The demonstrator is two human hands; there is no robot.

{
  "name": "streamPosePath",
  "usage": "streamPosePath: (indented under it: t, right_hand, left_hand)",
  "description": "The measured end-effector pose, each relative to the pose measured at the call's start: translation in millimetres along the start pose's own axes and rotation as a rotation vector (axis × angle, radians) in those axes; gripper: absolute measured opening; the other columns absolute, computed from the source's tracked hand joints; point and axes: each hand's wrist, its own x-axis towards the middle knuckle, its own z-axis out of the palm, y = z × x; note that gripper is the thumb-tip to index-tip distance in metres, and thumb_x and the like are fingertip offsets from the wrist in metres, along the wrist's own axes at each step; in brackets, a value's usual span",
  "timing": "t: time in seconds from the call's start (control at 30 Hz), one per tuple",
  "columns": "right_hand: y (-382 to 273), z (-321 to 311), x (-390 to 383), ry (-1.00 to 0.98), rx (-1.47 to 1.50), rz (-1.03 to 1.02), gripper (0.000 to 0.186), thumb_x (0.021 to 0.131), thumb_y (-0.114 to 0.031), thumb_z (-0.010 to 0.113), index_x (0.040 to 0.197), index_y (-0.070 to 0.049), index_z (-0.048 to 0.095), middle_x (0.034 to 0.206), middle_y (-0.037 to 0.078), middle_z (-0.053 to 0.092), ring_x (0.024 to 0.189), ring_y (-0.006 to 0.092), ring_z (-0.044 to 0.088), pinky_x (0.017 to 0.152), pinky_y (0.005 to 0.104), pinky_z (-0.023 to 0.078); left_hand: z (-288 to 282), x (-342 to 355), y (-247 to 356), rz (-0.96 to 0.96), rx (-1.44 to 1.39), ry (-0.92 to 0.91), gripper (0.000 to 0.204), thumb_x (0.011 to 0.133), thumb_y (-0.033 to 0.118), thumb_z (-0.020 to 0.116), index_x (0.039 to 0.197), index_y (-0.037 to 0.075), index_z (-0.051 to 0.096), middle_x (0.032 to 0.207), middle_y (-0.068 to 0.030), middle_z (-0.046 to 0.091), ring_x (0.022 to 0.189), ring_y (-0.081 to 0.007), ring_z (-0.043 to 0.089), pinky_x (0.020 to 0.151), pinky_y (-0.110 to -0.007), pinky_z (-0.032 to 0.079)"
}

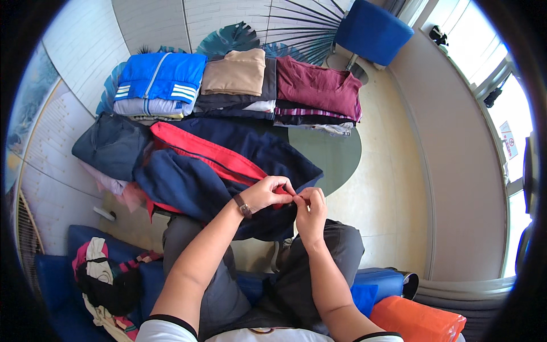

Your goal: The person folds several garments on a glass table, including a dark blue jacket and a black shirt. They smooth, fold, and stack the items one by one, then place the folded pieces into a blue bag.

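Note:
A navy jacket (181, 178) with a red lining or front panel (213, 155) lies spread across the low table, its near end hanging over my knees. My left hand (265, 194), with a brown watch on its wrist, pinches the jacket's edge at the end of the red strip. Right beside it, my right hand (311, 215) is closed in a pinch on the same edge, and the fingertips of both hands meet. The small part between the fingertips is hidden. A dark strip, perhaps a zipper, runs along the red panel.
Folded stacks stand along the table's far side: a blue zip jacket (159, 77), beige garment (235, 73) and maroon top (319, 88). Folded dark trousers (108, 142) lie left. Loose clothes (108, 285) rest on the blue sofa; an orange bag (416, 320) sits right. A blue chair (373, 33) stands beyond.

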Motion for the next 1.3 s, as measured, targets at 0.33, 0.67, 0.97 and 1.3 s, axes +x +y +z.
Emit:
streamPosePath:
  t: [0.33, 0.67, 0.97, 1.3]
  right_hand:
    - [6, -8, 4, -0.329, 0.572, 0.555, 0.014, 0.094, -0.010, 0.072, 0.099, 0.002, 0.066, 0.087, 0.000, 0.065, 0.080, 0.0051, 0.058, 0.069, 0.0212, 0.046]
    - [25, -10, -3, -0.307, 0.492, 0.614, 0.006, 0.093, 0.000, 0.068, 0.087, 0.000, 0.066, 0.078, -0.001, 0.065, 0.070, 0.0044, 0.055, 0.064, 0.0196, 0.042]
    - [13, 7, -6, 0.038, 0.074, 0.262, 0.012, 0.089, -0.007, 0.070, 0.083, 0.000, 0.062, 0.068, 0.010, 0.062, 0.060, 0.0142, 0.055, 0.059, 0.0304, 0.045]
    - [-6, 8, -10, 0.067, 0.186, 0.263, 0.011, 0.095, -0.009, 0.065, 0.090, 0.001, 0.062, 0.071, 0.007, 0.061, 0.064, 0.0129, 0.054, 0.061, 0.0295, 0.045]
  left_hand:
    - [-5, -11, 3, -0.006, -0.091, 0.104, 0.018, 0.085, 0.005, 0.077, 0.100, 0.003, 0.067, 0.084, 0.0003, 0.067, 0.070, -0.0054, 0.060, 0.064, -0.021, 0.048]
    - [-4, -7, 3, -0.005, 0.050, 0.034, 0.020, 0.084, 0.003, 0.078, 0.100, 0.002, 0.068, 0.083, -0.0012, 0.070, 0.071, -0.0055, 0.063, 0.062, -0.022, 0.050]
    - [7, -1, -1, 0.138, 0.201, 0.183, 0.019, 0.087, 0.010, 0.078, 0.101, 0.004, 0.066, 0.087, 0.0009, 0.066, 0.077, -0.0059, 0.061, 0.071, -0.022, 0.050]
    - [23, -9, 6, 0.674, 0.808, 0.548, 0.019, 0.076, 0.008, 0.080, 0.089, 0.013, 0.067, 0.102, -0.0024, 0.055, 0.097, -0.0249, 0.051, 0.085, -0.038, 0.042]
